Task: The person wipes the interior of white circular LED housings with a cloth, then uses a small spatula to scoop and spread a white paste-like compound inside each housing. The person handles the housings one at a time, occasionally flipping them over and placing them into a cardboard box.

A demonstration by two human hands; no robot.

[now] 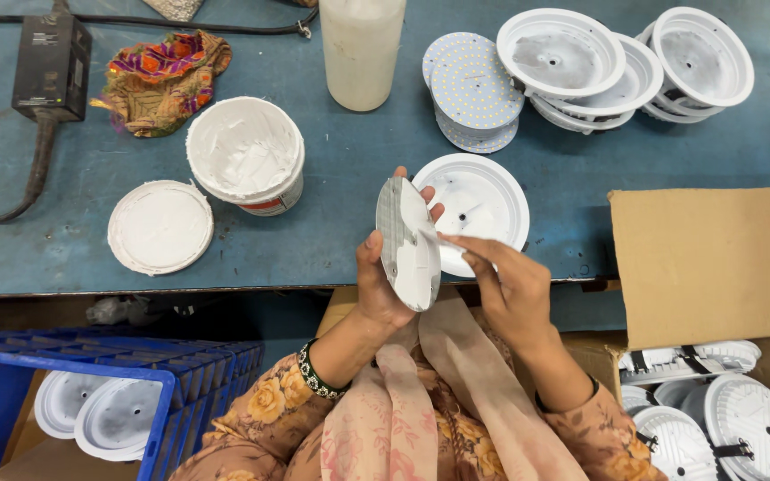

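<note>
My left hand (pixel 383 276) holds a round LED board (pixel 408 242) on edge, its back smeared with white paste. My right hand (pixel 508 287) touches the board's pasted face with a fingertip, nothing gripped in it. Just behind the board a white round lamp housing (pixel 485 198) lies open side up on the blue table (pixel 358 160). A white tub of paste (pixel 246 156) stands to the left, with its lid (pixel 160 226) lying beside it.
A stack of LED boards (pixel 474 91) and stacked white housings (pixel 599 67) sit at the back right. A cardboard box (pixel 715 267) with more housings is at the right, a blue crate (pixel 109 392) lower left. A translucent bottle (pixel 362 49), a cloth (pixel 164 78) and a black adapter (pixel 51 64) lie behind.
</note>
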